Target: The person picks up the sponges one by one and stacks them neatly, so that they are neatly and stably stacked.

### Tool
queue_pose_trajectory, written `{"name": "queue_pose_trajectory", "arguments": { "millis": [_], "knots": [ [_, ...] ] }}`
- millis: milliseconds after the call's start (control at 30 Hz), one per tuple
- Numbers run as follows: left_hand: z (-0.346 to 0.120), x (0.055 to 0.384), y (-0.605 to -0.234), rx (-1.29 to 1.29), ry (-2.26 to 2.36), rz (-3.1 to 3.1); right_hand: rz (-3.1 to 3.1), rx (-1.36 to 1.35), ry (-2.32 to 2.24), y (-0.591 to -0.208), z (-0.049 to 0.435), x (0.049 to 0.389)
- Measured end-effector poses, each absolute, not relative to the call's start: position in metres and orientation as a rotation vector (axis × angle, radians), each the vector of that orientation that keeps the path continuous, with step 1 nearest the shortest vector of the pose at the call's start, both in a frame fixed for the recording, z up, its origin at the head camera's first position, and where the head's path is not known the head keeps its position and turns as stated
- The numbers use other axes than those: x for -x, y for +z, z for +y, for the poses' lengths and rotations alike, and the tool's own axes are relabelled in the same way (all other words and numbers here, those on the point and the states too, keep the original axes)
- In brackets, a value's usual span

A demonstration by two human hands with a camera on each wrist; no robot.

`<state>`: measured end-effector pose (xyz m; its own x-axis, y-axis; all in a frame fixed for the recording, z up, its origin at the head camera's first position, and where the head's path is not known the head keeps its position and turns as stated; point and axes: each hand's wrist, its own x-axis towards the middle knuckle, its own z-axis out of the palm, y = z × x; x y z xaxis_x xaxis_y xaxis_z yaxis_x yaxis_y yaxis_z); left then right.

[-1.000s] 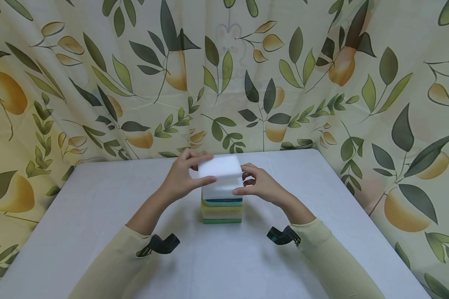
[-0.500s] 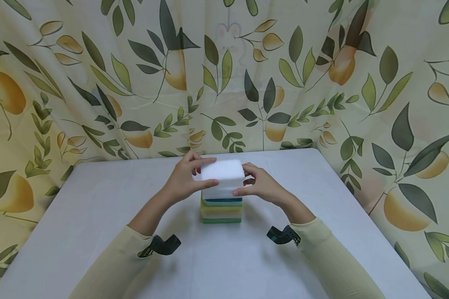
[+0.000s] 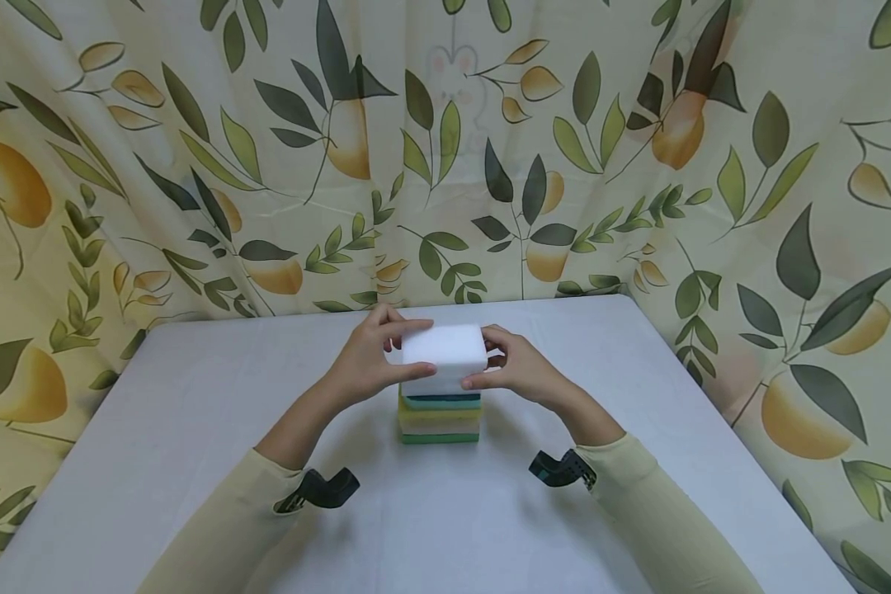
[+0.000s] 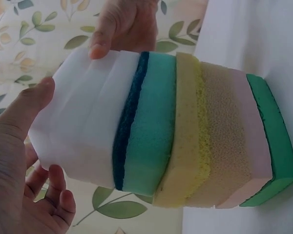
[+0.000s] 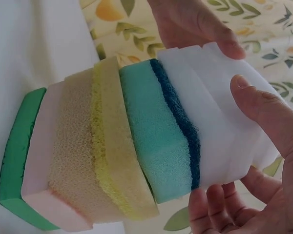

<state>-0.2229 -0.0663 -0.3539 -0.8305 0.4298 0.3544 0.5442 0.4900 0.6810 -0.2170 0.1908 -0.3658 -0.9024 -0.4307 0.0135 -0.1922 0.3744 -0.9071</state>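
In the head view, a stack of sponges stands upright at the middle of the table. Its top layers are white sponges [image 3: 449, 345]. My left hand [image 3: 362, 356] holds the uppermost white one at its left side, thumb in front and fingers behind. On the other side, my right hand [image 3: 525, 369] grips the white layers between thumb and fingers. Beneath them, the left wrist view shows a teal sponge [image 4: 149, 119] with a dark blue scouring layer, then a yellow one [image 4: 179, 141], a beige-and-pink one [image 4: 227, 122] and a green layer [image 4: 278, 146] at the bottom.
The stack stands on a table [image 3: 445, 528] covered in white. Close behind the table's far edge hangs a curtain [image 3: 267, 165] printed with leaves and fruit. A black wrist camera [image 3: 327, 487] is worn on the left sleeve, another camera [image 3: 557, 468] on the right.
The uppermost white sponge has shifted a little right and toward me, down over the white layers below. My left hand moved slightly right with it; my right hand stayed nearly still.
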Motion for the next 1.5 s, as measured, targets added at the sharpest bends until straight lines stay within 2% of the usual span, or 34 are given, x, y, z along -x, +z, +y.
{"name": "queue_pose_trajectory", "arguments": {
  "millis": [1500],
  "knots": [
    [-0.0652, 0.2244, -0.3554, 0.845, -1.294, -2.663, 2.442, 0.522, -1.51, -0.3686, 0.1916, 0.2188]
  ]
}}
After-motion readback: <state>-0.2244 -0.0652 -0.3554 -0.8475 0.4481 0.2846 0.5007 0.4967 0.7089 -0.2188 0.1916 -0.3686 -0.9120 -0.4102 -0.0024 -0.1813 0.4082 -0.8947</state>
